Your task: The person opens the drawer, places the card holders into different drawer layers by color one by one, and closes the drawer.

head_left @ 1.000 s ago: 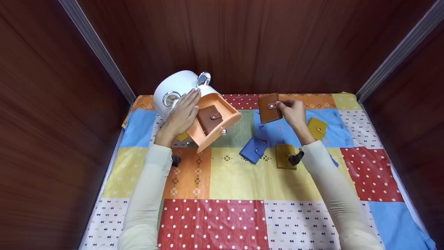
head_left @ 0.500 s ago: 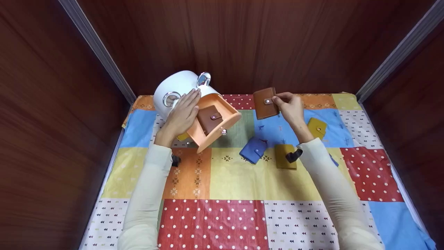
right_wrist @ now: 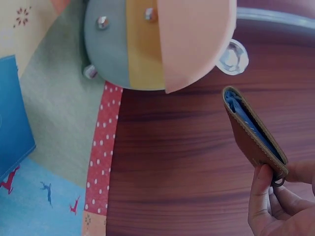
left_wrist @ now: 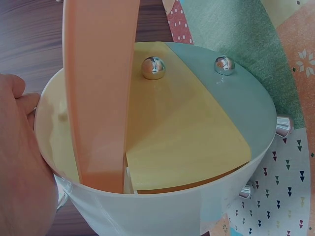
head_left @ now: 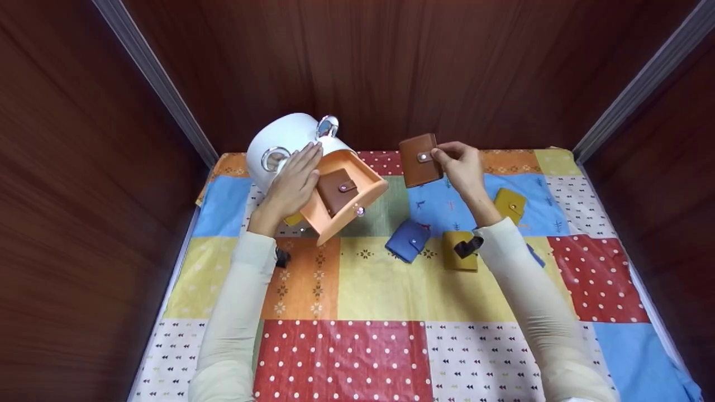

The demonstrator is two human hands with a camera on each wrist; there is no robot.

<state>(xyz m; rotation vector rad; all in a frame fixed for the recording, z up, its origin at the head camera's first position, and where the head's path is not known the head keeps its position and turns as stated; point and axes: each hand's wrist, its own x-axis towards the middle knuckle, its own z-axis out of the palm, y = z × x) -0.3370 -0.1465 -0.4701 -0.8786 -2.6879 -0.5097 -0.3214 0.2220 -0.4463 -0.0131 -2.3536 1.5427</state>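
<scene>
My left hand (head_left: 291, 187) lies with straight fingers on the white rounded box (head_left: 286, 134), beside its two silver rings. From the box's top compartment a peach drawer (head_left: 371, 192) is pulled out, and a dark brown wallet (head_left: 335, 190) lies inside it. The left wrist view shows the yellow drawer front (left_wrist: 187, 123) and the grey-green front (left_wrist: 236, 93), both with silver knobs. My right hand (head_left: 466, 172) pinches a tan-brown snap wallet (head_left: 418, 161) by its edge, in the air right of the drawer. The right wrist view shows blue lining within this wallet (right_wrist: 251, 135).
On the patchwork cloth (head_left: 385, 357) lie a blue wallet (head_left: 408, 240), a mustard wallet (head_left: 458, 259) and a yellow wallet (head_left: 510, 205). Another blue item (head_left: 535, 255) is partly hidden by the right sleeve. A dark wood panel (head_left: 368, 67) stands behind; others flank the table.
My right hand has carried the tan-brown wallet left and slightly up or away, closer to the drawer. My left hand and the box have stayed in place.
</scene>
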